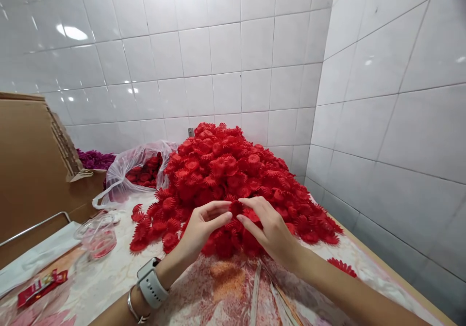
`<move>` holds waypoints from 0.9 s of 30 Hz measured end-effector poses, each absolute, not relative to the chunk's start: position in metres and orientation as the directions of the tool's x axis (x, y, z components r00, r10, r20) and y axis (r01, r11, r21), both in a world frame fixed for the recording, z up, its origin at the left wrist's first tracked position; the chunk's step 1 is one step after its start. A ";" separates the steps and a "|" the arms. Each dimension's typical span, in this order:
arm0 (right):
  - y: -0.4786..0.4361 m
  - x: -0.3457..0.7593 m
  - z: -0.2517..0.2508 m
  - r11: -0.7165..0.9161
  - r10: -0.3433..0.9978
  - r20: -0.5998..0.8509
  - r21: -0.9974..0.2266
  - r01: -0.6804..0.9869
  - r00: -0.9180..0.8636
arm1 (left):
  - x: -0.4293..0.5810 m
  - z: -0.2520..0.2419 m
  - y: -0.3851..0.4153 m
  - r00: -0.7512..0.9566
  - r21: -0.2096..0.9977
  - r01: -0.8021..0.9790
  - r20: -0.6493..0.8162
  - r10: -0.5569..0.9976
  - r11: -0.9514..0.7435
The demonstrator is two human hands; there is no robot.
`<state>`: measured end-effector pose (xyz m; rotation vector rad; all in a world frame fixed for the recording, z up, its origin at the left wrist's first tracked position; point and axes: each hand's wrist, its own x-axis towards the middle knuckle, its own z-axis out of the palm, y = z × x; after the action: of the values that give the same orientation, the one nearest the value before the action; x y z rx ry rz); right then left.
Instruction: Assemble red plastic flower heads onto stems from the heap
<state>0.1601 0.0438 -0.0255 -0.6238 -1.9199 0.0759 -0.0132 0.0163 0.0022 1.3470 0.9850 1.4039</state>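
Observation:
Between my two hands is a small dark red artificial flower (236, 208), its round petals partly hidden by my fingers. My left hand (210, 219) pinches its left edge with thumb and fingertips. From the other side, my right hand (265, 221) grips the right edge in the same way. Right behind them rises a large heap of red artificial flowers (225, 166) with fringed petals, its front edge spilling around my hands. One loose red flower (342, 267) lies apart, near my right forearm.
Left of the heap stands an open plastic bag (127, 171) of darker red flowers, with purple flowers (95, 159) behind. A cardboard box (36, 141), a clear plastic cup (100, 241) and a red packet (41, 287) are further left. Tiled walls (225, 49) close off the back and right.

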 end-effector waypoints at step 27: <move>0.033 0.149 -0.016 0.266 0.894 0.342 -0.925 -0.272 -0.288 | -0.009 -0.018 0.016 0.138 0.958 -0.187 0.245 0.960 -0.218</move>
<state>0.1487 0.0327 -0.0161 -0.6297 -1.4033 1.2982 -0.0088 0.0160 -0.0185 1.3185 0.8446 1.3309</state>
